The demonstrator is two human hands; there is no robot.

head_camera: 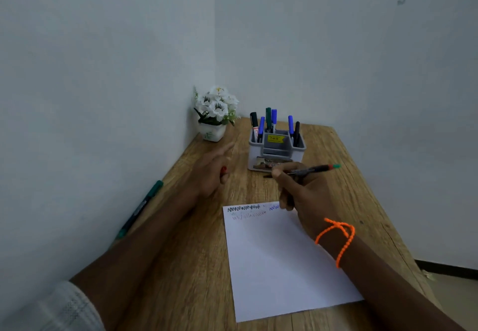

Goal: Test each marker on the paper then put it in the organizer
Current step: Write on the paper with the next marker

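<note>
Head view, right hand: right hand (302,191) raised just above the far edge of the paper (284,258); its grip is curled round a marker (309,170), thumb and fingers pinching the barrel.
Held marker: dark barrel lying nearly level, green end (336,166) pointing right with a red band beside it; the other end is hidden behind the fingers, just in front of the organizer (276,150).
Left hand: left hand (213,175) hovers left of the organizer; the outer fingers are stretched toward the flower pot, blurred, and a small red thing (224,169), possibly a cap, is pinched on the thumb side. Exact finger placement cannot be told.
Paper: white sheet flat on the wooden surface (196,266); black, red and blue zigzag scribbles (245,211) along its far edge, the blue partly under the right hand.
Organizer: grey, compartmented, yellow sticker on the middle wall; upright markers (271,121) in it, with black, blue and green caps, spread over the left, back and right compartments.
Loose marker: green marker (141,207) lying at the surface's left edge against the wall, well apart from the paper.
Other: white flowers in a white pot (213,132) in the corner; orange bracelet (338,237) on the right wrist; pale sleeve (64,307) on the left arm.
</note>
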